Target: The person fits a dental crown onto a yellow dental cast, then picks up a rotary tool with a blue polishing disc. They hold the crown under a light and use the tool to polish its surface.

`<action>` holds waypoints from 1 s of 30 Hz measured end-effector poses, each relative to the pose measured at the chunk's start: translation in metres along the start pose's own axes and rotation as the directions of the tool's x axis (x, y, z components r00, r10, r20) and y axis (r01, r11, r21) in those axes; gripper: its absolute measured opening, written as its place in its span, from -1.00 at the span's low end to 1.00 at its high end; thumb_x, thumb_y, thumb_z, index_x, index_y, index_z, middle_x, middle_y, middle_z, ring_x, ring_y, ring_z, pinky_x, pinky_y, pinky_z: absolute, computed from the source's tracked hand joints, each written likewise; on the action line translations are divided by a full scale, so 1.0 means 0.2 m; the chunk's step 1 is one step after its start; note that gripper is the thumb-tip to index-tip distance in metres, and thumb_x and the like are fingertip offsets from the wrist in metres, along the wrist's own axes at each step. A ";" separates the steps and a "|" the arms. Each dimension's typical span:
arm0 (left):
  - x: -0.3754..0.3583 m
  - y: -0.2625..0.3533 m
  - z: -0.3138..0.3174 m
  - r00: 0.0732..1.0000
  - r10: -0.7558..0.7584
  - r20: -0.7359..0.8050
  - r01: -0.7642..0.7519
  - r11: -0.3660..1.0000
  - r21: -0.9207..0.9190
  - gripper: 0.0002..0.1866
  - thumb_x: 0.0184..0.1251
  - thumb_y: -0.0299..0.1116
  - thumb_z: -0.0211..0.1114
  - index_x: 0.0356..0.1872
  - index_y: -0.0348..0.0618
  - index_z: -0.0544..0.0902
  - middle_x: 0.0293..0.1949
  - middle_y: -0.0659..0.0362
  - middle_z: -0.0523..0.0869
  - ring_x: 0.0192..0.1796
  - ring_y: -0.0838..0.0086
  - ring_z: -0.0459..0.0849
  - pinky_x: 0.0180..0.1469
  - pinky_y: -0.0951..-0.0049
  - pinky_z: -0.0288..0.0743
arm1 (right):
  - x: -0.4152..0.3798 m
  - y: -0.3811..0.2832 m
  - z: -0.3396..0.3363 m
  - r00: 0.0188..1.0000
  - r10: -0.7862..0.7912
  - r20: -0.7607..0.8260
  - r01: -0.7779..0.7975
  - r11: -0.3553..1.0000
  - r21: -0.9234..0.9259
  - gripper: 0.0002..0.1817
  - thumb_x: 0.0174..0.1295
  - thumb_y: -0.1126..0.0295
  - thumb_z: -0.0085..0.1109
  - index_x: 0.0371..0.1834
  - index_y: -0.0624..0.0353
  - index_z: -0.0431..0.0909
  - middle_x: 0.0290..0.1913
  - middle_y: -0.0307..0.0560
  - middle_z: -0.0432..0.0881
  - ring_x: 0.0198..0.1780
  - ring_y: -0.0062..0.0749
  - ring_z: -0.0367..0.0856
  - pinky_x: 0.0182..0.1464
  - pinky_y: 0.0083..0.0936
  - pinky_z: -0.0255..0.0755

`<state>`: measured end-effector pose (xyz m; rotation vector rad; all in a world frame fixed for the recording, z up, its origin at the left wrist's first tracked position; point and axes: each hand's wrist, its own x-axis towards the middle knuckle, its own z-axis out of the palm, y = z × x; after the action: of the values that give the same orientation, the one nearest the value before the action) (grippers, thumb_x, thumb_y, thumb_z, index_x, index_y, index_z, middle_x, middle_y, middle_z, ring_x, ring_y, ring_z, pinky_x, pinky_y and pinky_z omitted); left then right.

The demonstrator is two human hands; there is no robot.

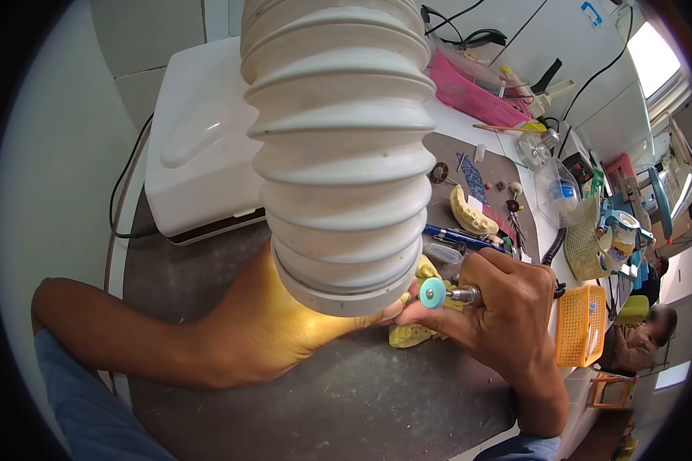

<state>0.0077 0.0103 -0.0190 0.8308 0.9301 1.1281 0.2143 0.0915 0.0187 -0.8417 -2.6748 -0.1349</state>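
My right hand (507, 311) is closed around a rotary handpiece (464, 295) whose tip carries a small turquoise disc (433, 293). Its thumb reaches left, close to the fingertips of my left hand (304, 334). A ribbed white suction hose (342, 165) hides most of the left fingers; their visible tips are pinched together, and what they hold cannot be made out. Lamp light falls on the back of that hand. Just beneath the meeting fingers, a yellow dental model (410, 336) lies on the dark mat (346, 407), partly covered by my hands.
A white machine (200, 146) stands at the back left. To the right are a cream dental model (470, 213), a blue pen (461, 236), a glass bottle (533, 147), a pink tray (477, 88) and an orange basket (580, 326). Another person (644, 342) sits far right.
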 end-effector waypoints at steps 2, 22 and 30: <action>0.00 -0.01 -0.01 0.999 0.044 -0.017 -0.043 0.999 0.021 -0.65 0.24 -0.36 0.49 0.00 -0.21 0.62 -0.09 0.21 0.73 -0.03 0.55 0.66 0.08 0.46 0.55 | 0.00 0.00 -0.01 1.000 -0.005 -0.004 0.005 1.000 -0.018 -0.30 -0.14 -0.31 0.46 -0.75 0.08 0.35 -0.75 -0.31 0.32 -0.75 -0.51 0.36 -0.71 -0.47 0.17; -0.02 0.02 0.01 0.999 -0.002 -0.038 0.004 0.998 0.063 -0.63 0.23 -0.32 0.51 -0.03 -0.23 0.60 -0.14 0.22 0.73 -0.07 0.58 0.66 0.03 0.50 0.54 | -0.01 0.00 0.01 1.000 -0.020 0.002 0.020 0.999 -0.048 -0.27 -0.15 -0.39 0.40 -0.77 0.06 0.33 -0.77 -0.33 0.30 -0.78 -0.53 0.34 -0.74 -0.48 0.13; -0.03 0.02 0.01 0.999 -0.005 -0.047 0.008 0.998 0.055 -0.61 0.22 -0.31 0.52 -0.01 -0.24 0.60 -0.13 0.21 0.73 -0.07 0.57 0.65 0.03 0.50 0.53 | -0.01 0.00 0.02 1.000 -0.030 0.005 0.030 0.998 -0.053 -0.26 -0.17 -0.40 0.40 -0.78 0.06 0.31 -0.78 -0.33 0.27 -0.78 -0.53 0.33 -0.74 -0.48 0.14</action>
<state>0.0083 0.0060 -0.0136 0.8484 1.0060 1.1249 0.2141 0.0918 0.0147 -0.8189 -2.6990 -0.2132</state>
